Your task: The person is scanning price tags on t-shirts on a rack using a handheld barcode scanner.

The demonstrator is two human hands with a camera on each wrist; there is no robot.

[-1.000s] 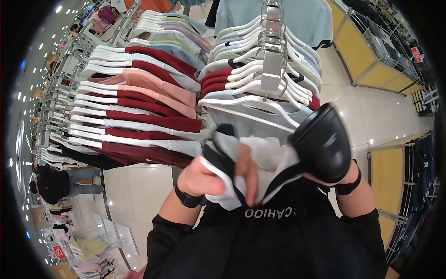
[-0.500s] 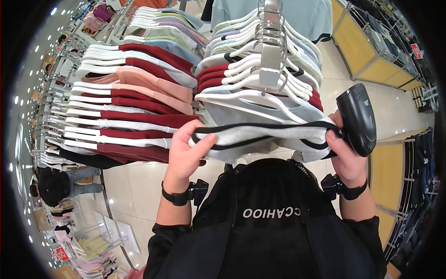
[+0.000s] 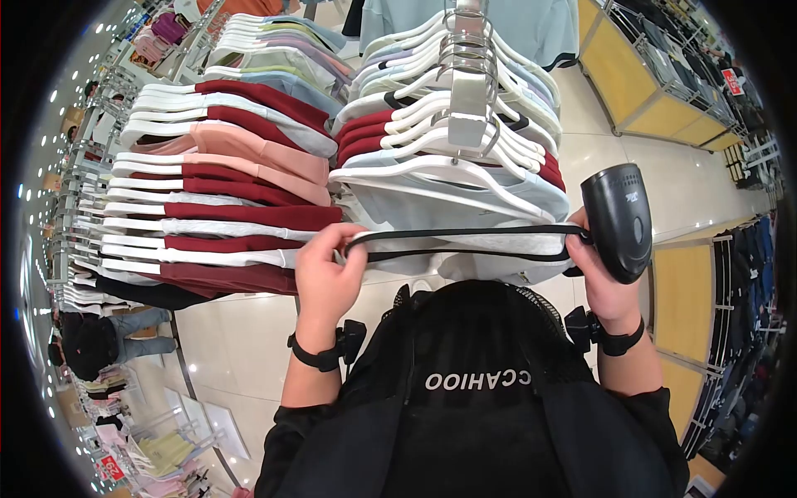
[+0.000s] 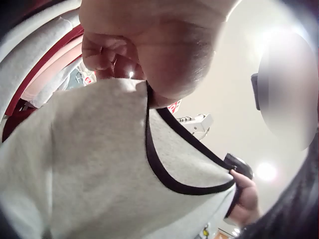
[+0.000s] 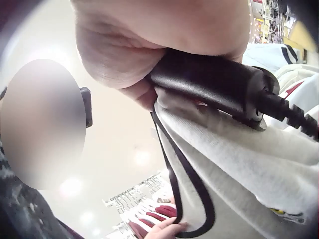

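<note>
A light grey top (image 3: 531,243) with black trim is stretched sideways between both hands, its trimmed opening held taut. At one end my left hand (image 3: 328,270) pinches the edge between thumb and fingers. The left wrist view shows the grey cloth (image 4: 94,154) hanging below that grip, with the black-edged opening curving towards the other hand. My right hand (image 3: 604,280) pinches the opposite end while also gripping a black barcode scanner (image 3: 616,220). In the right wrist view the scanner's handle (image 5: 204,77) lies in the palm, and a coiled cable (image 5: 294,113) leaves its end.
Just beyond the hands, tops on white hangers (image 3: 440,166) hang from a metal rack arm (image 3: 471,108). More maroon, pink and grey clothes (image 3: 249,217) fill a rack at left. A person (image 3: 100,336) stands farther left. Yellow-panelled displays (image 3: 647,100) line the right.
The bunched top has been spread out between the hands, which moved apart. The scanner swung to the right with the right hand. Lately the trimmed edge has straightened and both hands shifted slightly left.
</note>
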